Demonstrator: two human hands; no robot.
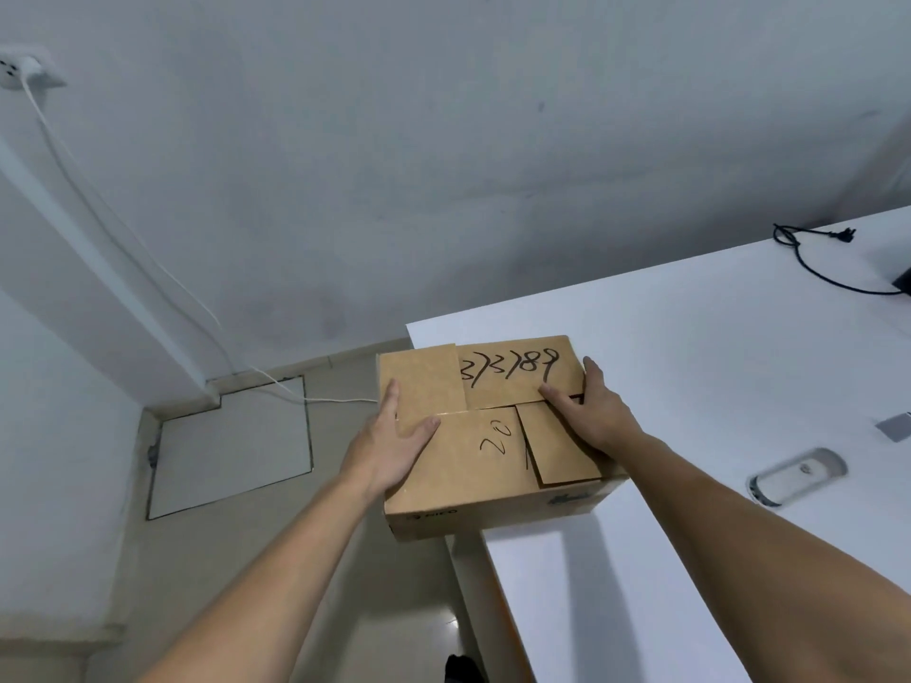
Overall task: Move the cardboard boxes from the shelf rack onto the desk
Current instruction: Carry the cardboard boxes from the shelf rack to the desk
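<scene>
1. The cardboard box (485,436) sits at the near-left corner of the white desk (690,367), its left part overhanging the desk's edge above the floor.
2. Its long axis runs left to right across the view, skewed a little against the desk's edges — the far-right corner reaches furthest onto the desktop, the near-left corner pokes out toward the floor.
3. Top face up, flaps folded shut and interlocked; black handwritten digits cross the far flap, and "20" is scrawled on the near one.
4. Left hand (389,441) clasps the box's left side — thumb flat on top, fingers pressing the left edge.
5. Right hand (589,411) grips the right side, thumb laid across the top flaps, fingers wrapped over the far-right edge.
6. Whether the box's full weight rests on the desk, I can't tell.
7. Further along the desk: a black cable (808,261) near the wall and a small clear oblong object (796,475) to the right.
8. On the wall, a white cord (98,204) drops from a socket (24,66) to the floor.
</scene>
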